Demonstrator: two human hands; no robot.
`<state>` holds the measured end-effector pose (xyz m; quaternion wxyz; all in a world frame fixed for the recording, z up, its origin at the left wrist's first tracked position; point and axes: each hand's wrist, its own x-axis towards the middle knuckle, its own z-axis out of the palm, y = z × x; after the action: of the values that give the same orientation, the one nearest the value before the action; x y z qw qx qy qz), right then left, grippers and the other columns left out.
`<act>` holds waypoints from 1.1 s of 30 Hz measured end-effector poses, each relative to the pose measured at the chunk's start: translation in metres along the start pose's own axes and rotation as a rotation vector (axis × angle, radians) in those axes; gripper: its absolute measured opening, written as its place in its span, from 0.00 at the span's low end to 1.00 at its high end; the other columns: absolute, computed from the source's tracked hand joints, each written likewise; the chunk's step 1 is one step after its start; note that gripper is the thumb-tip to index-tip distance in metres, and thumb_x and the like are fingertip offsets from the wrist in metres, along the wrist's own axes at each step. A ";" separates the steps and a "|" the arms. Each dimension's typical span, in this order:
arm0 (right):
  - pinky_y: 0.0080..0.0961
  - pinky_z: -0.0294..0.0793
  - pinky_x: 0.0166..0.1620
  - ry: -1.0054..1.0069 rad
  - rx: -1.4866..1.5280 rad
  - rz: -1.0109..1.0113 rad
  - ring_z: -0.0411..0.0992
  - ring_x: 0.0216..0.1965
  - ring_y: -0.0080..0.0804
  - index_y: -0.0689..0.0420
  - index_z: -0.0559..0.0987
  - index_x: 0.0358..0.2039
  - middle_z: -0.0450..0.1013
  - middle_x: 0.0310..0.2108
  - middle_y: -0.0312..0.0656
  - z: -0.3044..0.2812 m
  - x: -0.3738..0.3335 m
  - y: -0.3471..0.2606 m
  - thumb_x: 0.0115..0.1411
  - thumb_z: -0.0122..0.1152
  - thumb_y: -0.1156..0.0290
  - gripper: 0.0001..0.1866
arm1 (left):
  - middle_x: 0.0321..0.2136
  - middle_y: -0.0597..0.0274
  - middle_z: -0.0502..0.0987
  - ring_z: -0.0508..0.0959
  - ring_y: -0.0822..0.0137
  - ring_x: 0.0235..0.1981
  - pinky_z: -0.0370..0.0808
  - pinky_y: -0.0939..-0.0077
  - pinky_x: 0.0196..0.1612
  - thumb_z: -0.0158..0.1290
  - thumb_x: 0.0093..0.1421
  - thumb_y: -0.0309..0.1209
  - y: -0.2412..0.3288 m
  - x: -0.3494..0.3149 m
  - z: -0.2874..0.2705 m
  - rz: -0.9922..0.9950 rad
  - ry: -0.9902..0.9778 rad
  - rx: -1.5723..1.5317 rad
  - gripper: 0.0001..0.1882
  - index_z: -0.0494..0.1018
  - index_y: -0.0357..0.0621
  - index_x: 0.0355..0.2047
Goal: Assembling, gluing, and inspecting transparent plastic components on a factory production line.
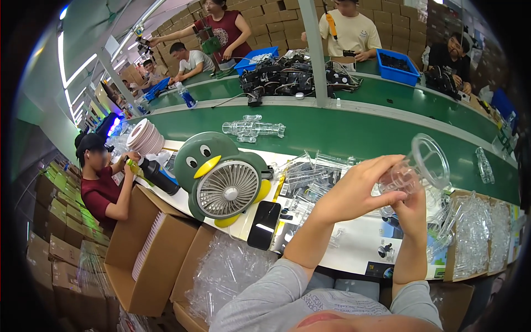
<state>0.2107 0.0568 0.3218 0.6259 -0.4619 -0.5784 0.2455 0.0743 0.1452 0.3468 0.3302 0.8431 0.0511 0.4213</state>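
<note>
Up in front of me at the right, both hands hold a clear plastic part (399,177) with a tube-like body and a wide round rim. My left hand (362,185) grips the body from the left, thumb across it. Beneath and to the right, my right hand (412,210) is closed on the lower end; its fingers are partly hidden. Loose clear plastic pieces (301,205) lie on the white table left of my hands. To the right, a cardboard box (451,243) holds many similar clear parts.
A green penguin-shaped fan (229,180) and a black phone (264,225) rest on the table. Beyond runs a green conveyor (332,130) carrying a clear assembly (253,129). Cardboard boxes (160,265) stand at lower left. A co-worker (102,182) is at the left; others sit across.
</note>
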 end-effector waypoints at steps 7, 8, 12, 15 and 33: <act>0.22 0.70 0.44 -0.037 -0.001 0.025 0.70 0.43 0.27 0.63 0.68 0.50 0.71 0.41 0.41 -0.005 -0.002 0.001 0.47 0.54 0.84 0.26 | 0.44 0.44 0.73 0.75 0.49 0.44 0.71 0.65 0.46 0.60 0.52 0.39 0.005 -0.004 0.000 -0.085 -0.086 -0.048 0.36 0.58 0.36 0.57; 0.23 0.70 0.45 -0.042 -0.030 0.015 0.70 0.43 0.27 0.63 0.68 0.50 0.71 0.41 0.41 -0.005 -0.001 0.002 0.48 0.54 0.84 0.25 | 0.44 0.44 0.73 0.75 0.48 0.44 0.71 0.64 0.46 0.60 0.52 0.39 0.005 -0.005 -0.001 -0.116 -0.102 -0.032 0.37 0.57 0.37 0.57; 0.25 0.67 0.48 0.067 0.035 0.031 0.69 0.44 0.28 0.63 0.67 0.50 0.71 0.39 0.39 -0.003 0.002 -0.004 0.51 0.58 0.80 0.23 | 0.47 0.44 0.71 0.72 0.48 0.48 0.66 0.61 0.52 0.61 0.51 0.41 0.008 -0.005 -0.003 -0.115 -0.097 -0.015 0.37 0.59 0.41 0.58; 0.25 0.64 0.50 0.202 -0.002 -0.085 0.67 0.45 0.30 0.64 0.67 0.50 0.69 0.36 0.39 -0.006 0.002 -0.004 0.52 0.59 0.75 0.24 | 0.48 0.45 0.71 0.72 0.51 0.50 0.61 0.60 0.57 0.60 0.51 0.40 0.000 -0.004 -0.012 0.056 -0.039 0.294 0.32 0.66 0.42 0.54; 0.24 0.68 0.42 0.144 0.321 0.037 0.70 0.35 0.32 0.65 0.68 0.47 0.71 0.29 0.44 -0.027 -0.006 -0.029 0.42 0.61 0.73 0.28 | 0.60 0.49 0.59 0.55 0.54 0.63 0.55 0.61 0.62 0.49 0.60 0.33 -0.007 0.006 0.001 -0.013 0.163 -0.078 0.26 0.61 0.35 0.57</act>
<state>0.2281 0.0310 0.3462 0.7269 -0.3831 -0.4768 0.3122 0.0801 0.1526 0.3464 0.3603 0.7922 0.0667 0.4879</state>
